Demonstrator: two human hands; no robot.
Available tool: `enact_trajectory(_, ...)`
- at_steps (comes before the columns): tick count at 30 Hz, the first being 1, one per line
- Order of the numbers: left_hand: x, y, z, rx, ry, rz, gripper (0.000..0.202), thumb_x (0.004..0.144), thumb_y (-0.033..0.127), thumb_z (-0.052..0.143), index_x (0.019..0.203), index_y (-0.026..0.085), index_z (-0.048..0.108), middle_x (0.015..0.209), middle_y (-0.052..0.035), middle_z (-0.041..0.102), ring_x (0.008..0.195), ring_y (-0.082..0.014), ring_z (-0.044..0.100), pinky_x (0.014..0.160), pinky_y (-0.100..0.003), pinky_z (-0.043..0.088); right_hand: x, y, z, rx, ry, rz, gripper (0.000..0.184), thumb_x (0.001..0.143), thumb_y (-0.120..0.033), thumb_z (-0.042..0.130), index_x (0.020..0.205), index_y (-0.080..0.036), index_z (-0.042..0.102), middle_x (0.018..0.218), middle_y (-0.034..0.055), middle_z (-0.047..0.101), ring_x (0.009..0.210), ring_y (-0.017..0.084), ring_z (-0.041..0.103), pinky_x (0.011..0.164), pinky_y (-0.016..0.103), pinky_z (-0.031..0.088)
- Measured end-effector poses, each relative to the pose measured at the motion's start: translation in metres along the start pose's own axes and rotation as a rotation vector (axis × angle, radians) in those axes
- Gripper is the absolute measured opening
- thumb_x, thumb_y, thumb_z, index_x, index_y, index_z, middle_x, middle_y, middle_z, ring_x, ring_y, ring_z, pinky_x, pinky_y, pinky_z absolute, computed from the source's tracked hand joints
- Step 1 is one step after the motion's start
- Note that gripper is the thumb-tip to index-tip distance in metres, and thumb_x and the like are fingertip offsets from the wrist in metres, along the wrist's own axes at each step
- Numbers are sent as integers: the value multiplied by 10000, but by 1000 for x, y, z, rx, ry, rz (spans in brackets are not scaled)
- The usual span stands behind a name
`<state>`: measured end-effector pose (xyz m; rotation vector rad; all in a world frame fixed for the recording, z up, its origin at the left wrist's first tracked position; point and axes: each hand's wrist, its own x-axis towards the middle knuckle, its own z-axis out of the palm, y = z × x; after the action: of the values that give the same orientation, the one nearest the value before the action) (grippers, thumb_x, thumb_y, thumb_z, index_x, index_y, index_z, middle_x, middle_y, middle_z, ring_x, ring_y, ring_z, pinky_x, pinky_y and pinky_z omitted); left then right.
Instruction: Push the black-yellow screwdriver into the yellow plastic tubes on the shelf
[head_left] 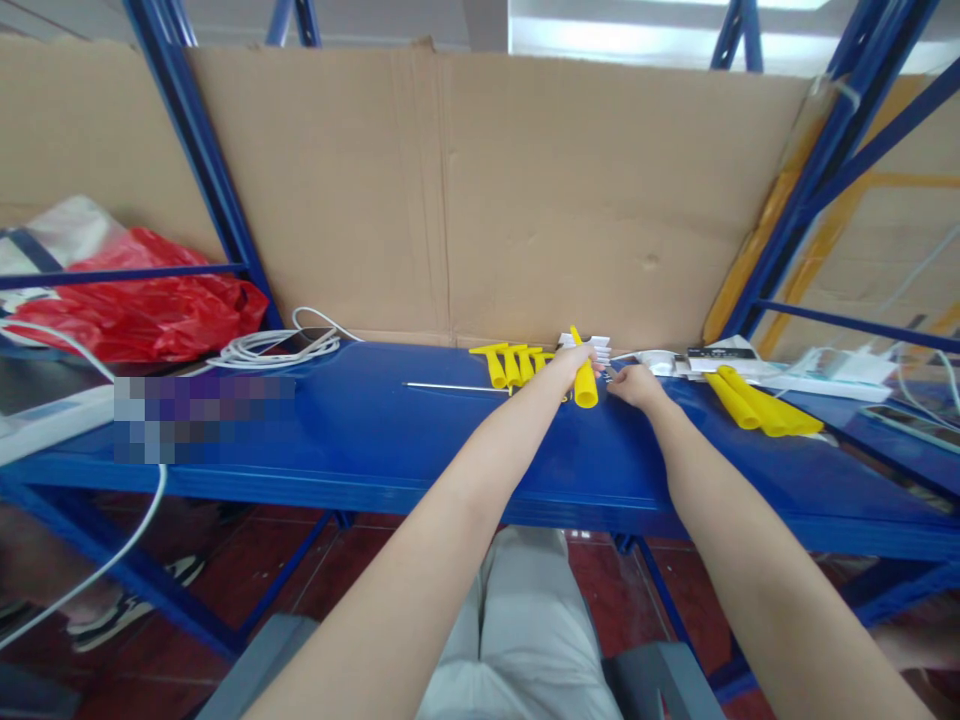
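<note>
My left hand (pixel 571 362) is closed around a yellow tapered plastic piece (pixel 584 380), held upright near the back of the blue shelf (pixel 375 430). Just right of it, my right hand (pixel 634 385) is closed in a pinch on something too small to make out. Left of my hands several similar yellow pieces (pixel 511 362) lie in a row. A thin metal rod (pixel 454 386) lies on the shelf, pointing toward them. A small white ribbed part (pixel 596 345) sits behind the held piece.
More yellow pieces (pixel 761 408) lie to the right, beside white chargers and a small box (pixel 720 358). A coiled white cable (pixel 274 345) and a red plastic bag (pixel 142 305) are on the left. Cardboard (pixel 480 190) backs the shelf. Blue rack posts stand on both sides.
</note>
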<state>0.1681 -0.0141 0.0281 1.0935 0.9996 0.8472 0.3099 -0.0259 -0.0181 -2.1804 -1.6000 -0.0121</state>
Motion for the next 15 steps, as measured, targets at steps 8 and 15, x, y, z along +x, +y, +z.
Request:
enact_trajectory(8,13,4,5,55,15,-75,235,868,58,486,1054,34,628,554,-1,579,378,-91,450,471,-214,426,1,-1,3,-96,-7,-7,106,741,-225,652,818,-190,715,955,135,729,961,283,690,785,335,530)
enact_trajectory(15,22,5,0,116,-16,-47,192,881,69,482,995,59,637,491,27,511,391,-98,443,467,-205,400,6,5,5,-50,7,6,214,766,-203,620,940,-169,739,996,142,733,987,278,686,813,321,515)
